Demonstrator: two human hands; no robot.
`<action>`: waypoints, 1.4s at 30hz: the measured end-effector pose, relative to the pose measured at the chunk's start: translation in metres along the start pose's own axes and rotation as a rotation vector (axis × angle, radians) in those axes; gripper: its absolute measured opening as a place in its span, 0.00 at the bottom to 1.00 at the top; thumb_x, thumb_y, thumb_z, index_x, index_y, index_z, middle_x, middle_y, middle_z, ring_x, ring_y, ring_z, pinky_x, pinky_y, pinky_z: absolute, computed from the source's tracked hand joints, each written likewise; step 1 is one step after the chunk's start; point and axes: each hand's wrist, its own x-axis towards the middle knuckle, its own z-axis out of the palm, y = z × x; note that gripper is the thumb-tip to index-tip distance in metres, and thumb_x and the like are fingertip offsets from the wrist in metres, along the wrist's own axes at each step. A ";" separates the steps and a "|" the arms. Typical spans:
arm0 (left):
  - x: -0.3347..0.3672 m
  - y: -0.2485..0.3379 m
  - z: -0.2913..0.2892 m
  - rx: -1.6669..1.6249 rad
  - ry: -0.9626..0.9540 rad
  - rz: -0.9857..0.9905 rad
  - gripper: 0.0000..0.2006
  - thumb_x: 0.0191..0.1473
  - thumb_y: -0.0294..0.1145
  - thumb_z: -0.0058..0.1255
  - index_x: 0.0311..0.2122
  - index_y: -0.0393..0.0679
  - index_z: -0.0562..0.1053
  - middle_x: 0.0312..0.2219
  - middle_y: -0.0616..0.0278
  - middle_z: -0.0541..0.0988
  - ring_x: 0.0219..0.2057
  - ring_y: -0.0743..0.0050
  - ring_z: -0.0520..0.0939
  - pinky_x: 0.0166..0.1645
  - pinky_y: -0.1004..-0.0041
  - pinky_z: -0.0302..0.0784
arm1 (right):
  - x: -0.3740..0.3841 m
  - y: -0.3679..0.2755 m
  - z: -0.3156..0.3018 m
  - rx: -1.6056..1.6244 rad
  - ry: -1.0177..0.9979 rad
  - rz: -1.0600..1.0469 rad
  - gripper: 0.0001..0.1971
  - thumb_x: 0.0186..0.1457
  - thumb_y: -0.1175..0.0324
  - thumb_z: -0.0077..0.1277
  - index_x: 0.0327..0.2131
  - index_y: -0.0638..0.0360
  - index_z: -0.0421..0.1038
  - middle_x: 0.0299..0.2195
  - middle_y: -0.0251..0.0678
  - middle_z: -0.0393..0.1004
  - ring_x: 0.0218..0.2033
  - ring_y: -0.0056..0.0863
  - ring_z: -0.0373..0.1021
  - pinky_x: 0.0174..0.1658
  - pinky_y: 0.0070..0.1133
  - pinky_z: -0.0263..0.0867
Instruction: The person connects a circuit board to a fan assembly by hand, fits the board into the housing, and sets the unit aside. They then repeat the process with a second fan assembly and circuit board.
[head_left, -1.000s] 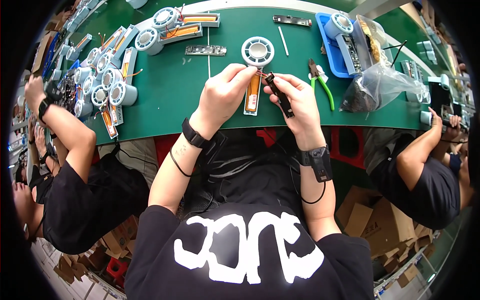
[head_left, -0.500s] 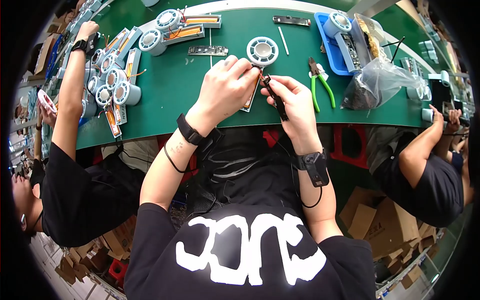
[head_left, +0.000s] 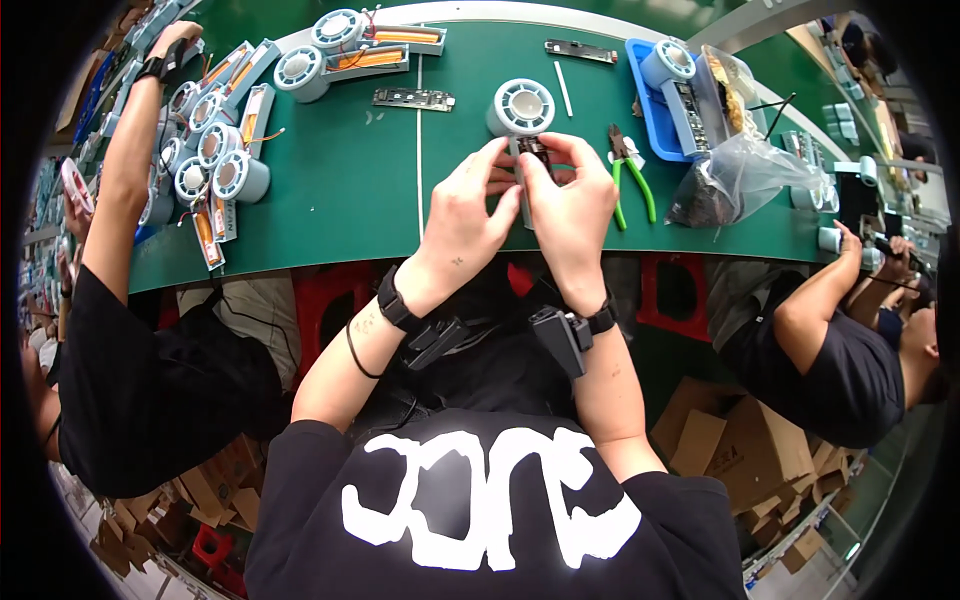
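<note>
In front of me a light-blue handheld fan [head_left: 523, 107] points its round head away from me, its handle mostly hidden by my hands. My left hand [head_left: 452, 222] grips the handle from the left, with its thumb along the side. My right hand [head_left: 572, 205] is closed around a dark circuit board [head_left: 534, 150], the thumb laid over it, against the upper end of the handle. Fingers cover most of the board, so I cannot tell how far it sits in the handle.
Green-handled cutters [head_left: 632, 180] and a white stick [head_left: 563, 90] lie to the right. Beyond are a blue tray [head_left: 650, 125] and a plastic bag [head_left: 735, 180]. Two loose boards [head_left: 414, 99] and several opened fans [head_left: 300, 75] lie about. Co-workers sit on both sides.
My right hand has brought the board from beside the fan onto its handle and turned over it. My left hand has shifted lower, from the wires to the handle's side.
</note>
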 end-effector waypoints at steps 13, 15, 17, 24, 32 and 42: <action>0.003 -0.014 -0.007 -0.232 -0.059 -0.131 0.14 0.56 0.16 0.46 0.48 0.29 0.76 0.35 0.50 0.83 0.35 0.65 0.86 0.42 0.72 0.83 | 0.011 0.002 -0.006 -0.429 0.057 -0.366 0.16 0.49 0.72 0.65 0.43 0.65 0.79 0.35 0.41 0.78 0.33 0.32 0.73 0.38 0.28 0.69; -0.012 -0.012 -0.009 -0.212 -0.073 -0.095 0.14 0.57 0.15 0.45 0.48 0.30 0.76 0.35 0.53 0.83 0.35 0.69 0.85 0.43 0.73 0.83 | 0.016 -0.003 -0.014 -0.140 -0.131 0.056 0.16 0.50 0.70 0.65 0.43 0.64 0.79 0.36 0.40 0.77 0.37 0.35 0.72 0.43 0.30 0.68; -0.011 -0.014 -0.011 -0.187 -0.089 -0.059 0.14 0.58 0.14 0.44 0.48 0.31 0.76 0.35 0.56 0.83 0.35 0.74 0.84 0.43 0.75 0.82 | 0.019 0.004 -0.015 -0.271 -0.120 -0.138 0.17 0.51 0.69 0.64 0.44 0.63 0.78 0.37 0.40 0.76 0.38 0.35 0.71 0.43 0.31 0.68; -0.009 -0.010 -0.011 -0.286 -0.054 0.001 0.11 0.55 0.14 0.48 0.42 0.33 0.78 0.30 0.55 0.81 0.29 0.67 0.83 0.36 0.72 0.80 | 0.002 0.020 0.003 -1.001 0.055 -0.644 0.24 0.54 0.63 0.61 0.52 0.61 0.68 0.41 0.38 0.73 0.38 0.34 0.70 0.40 0.29 0.65; -0.017 -0.011 -0.014 -0.119 -0.050 0.215 0.11 0.52 0.12 0.49 0.40 0.34 0.79 0.27 0.55 0.80 0.28 0.66 0.82 0.34 0.73 0.78 | 0.026 0.008 -0.009 -1.032 -0.280 -0.549 0.25 0.56 0.70 0.57 0.54 0.66 0.60 0.42 0.46 0.70 0.41 0.44 0.68 0.42 0.35 0.66; -0.017 -0.011 -0.012 -0.082 -0.080 0.280 0.11 0.50 0.13 0.49 0.38 0.34 0.78 0.25 0.55 0.80 0.26 0.64 0.81 0.32 0.71 0.78 | 0.383 -0.008 0.029 -0.938 0.091 0.096 0.30 0.58 0.69 0.49 0.61 0.70 0.53 0.59 0.54 0.64 0.60 0.53 0.63 0.61 0.42 0.65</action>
